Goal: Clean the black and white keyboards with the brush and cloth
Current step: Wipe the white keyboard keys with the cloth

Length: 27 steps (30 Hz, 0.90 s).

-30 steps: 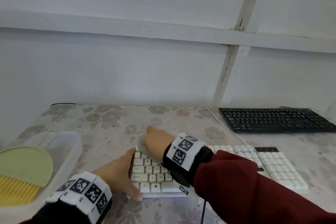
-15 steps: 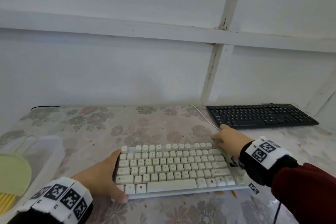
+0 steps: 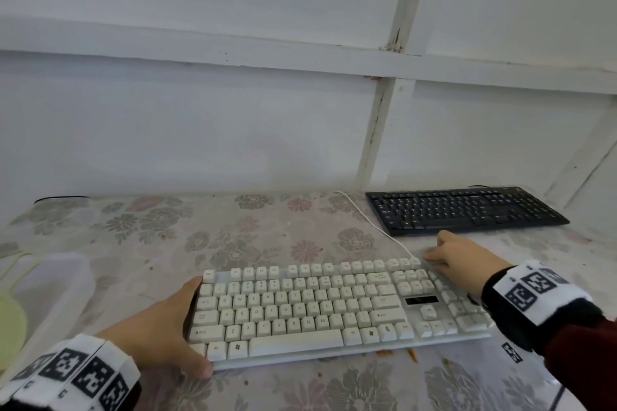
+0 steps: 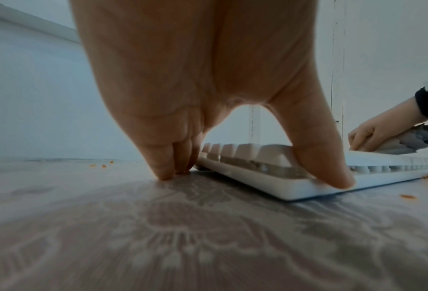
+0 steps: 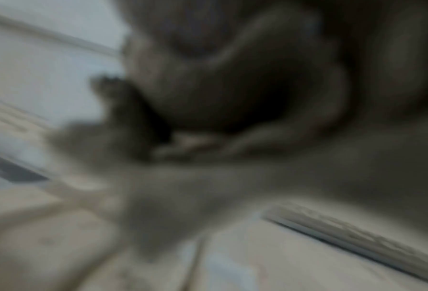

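Note:
The white keyboard (image 3: 300, 307) lies on the flowered table in front of me. My left hand (image 3: 167, 327) holds its left end, thumb on the front corner and fingers down beside the edge, as the left wrist view shows on the keyboard (image 4: 270, 177). My right hand (image 3: 457, 257) rests on the keyboard's far right end. In the left wrist view this right hand (image 4: 372, 135) grips a bunched grey cloth (image 4: 412, 141) pressed on the keys. The black keyboard (image 3: 464, 208) lies at the back right, untouched. The right wrist view is blurred.
A clear plastic container (image 3: 50, 294) stands at the left with the green brush (image 3: 10, 330) in it. The white cable (image 3: 370, 220) runs from the white keyboard toward the wall. Orange crumbs (image 3: 412, 354) lie on the table by the keyboard's front edge.
My right hand has swept with the cloth from the white keyboard's left end to its right end. My left hand has kept its hold on the left end.

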### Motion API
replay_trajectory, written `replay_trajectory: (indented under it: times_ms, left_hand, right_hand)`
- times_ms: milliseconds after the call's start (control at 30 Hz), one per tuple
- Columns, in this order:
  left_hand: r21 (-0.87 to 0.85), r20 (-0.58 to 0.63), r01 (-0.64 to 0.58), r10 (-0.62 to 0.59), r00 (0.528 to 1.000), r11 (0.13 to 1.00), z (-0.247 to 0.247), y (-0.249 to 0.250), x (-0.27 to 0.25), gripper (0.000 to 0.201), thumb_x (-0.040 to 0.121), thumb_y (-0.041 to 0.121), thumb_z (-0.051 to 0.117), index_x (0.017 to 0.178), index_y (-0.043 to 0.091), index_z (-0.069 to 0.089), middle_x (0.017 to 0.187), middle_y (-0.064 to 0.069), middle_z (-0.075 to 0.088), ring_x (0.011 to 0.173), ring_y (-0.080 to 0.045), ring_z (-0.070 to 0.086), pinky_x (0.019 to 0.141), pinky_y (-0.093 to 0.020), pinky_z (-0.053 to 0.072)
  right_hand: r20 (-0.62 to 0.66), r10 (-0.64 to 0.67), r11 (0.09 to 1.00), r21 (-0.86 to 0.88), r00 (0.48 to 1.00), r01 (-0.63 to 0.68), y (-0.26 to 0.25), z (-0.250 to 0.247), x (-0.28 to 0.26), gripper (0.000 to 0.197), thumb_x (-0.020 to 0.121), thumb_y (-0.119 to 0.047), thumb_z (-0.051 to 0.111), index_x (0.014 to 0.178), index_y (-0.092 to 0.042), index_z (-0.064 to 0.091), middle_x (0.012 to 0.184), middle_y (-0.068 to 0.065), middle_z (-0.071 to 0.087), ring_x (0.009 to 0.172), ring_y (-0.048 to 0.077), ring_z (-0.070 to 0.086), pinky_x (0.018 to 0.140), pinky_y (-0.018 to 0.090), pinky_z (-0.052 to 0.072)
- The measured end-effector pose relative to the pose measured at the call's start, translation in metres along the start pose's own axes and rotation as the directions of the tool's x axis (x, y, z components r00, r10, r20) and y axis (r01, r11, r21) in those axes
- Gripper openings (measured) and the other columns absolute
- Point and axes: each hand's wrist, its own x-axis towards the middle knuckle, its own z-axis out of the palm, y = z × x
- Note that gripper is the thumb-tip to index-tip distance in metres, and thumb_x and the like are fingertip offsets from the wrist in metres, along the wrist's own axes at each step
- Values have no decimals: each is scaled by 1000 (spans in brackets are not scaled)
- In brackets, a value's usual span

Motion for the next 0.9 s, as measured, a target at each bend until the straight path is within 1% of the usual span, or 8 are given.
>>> replay_trajectory:
  times_ms: [67,133,233,367,533,667,733,900]
  left_hand:
    - [-12,2,9,-9,1000,1000,0,-2,1,123,52,33,87,143,37,5,120,26,47,106,7,49,80,-8,40]
    - [-19,2,13,-13,1000,1000,0,-5,2,128,47,36,88,143,37,5,122,25,49,109,5,50,88,-15,43]
    - [-10,3,15,-15,1000,1000,-1,-6,2,134,41,41,88,145,35,3,124,25,47,111,3,50,96,-21,43]
    - [-42,16,15,-14,1000,999,-1,-5,2,129,47,33,89,143,35,4,120,27,46,108,7,48,83,-10,41]
    - [-46,15,-8,9,1000,999,0,-7,2,132,41,37,89,143,37,5,124,25,48,112,3,50,98,-23,43]
    - [-34,15,-9,9,1000,999,-1,-6,2,132,39,41,88,142,38,6,124,24,48,112,2,50,98,-24,43]
    - [-35,16,-10,10,1000,999,-2,-6,2,130,42,38,89,141,38,6,124,25,46,111,4,48,92,-17,42]
    - [-40,16,-4,4,1000,999,-1,-6,4,125,50,30,91,142,35,6,123,26,44,109,6,46,82,-10,38]
  right_hand:
    - [-12,31,999,-28,999,-31,-4,0,0,27,94,-13,45,71,-22,54,81,-6,29,75,19,44,54,20,30]
    - [25,85,996,-33,996,-84,-6,-1,3,37,92,-7,43,59,-24,41,78,-7,23,67,17,40,52,22,28]
    - [66,152,988,-10,986,-151,4,-6,7,27,93,-7,41,78,-17,61,103,1,34,65,19,48,63,25,44]
    - [101,206,978,5,973,-208,21,-14,6,31,96,-15,43,114,-16,68,129,8,40,100,28,60,90,32,48]
    - [85,109,991,75,990,-115,5,-22,-2,31,98,-19,43,120,-14,65,128,3,40,112,24,53,95,25,40]
    - [74,43,995,88,996,-50,-13,-11,-6,30,98,-22,43,103,-7,67,94,-2,39,82,18,50,74,22,38]
    - [78,61,993,100,995,-69,-8,-9,-5,26,98,-22,42,98,-10,65,99,-1,38,83,19,50,76,23,39]
    - [81,225,965,119,971,-234,27,-8,-1,31,97,-16,41,116,-8,65,123,8,59,106,23,59,93,26,44]
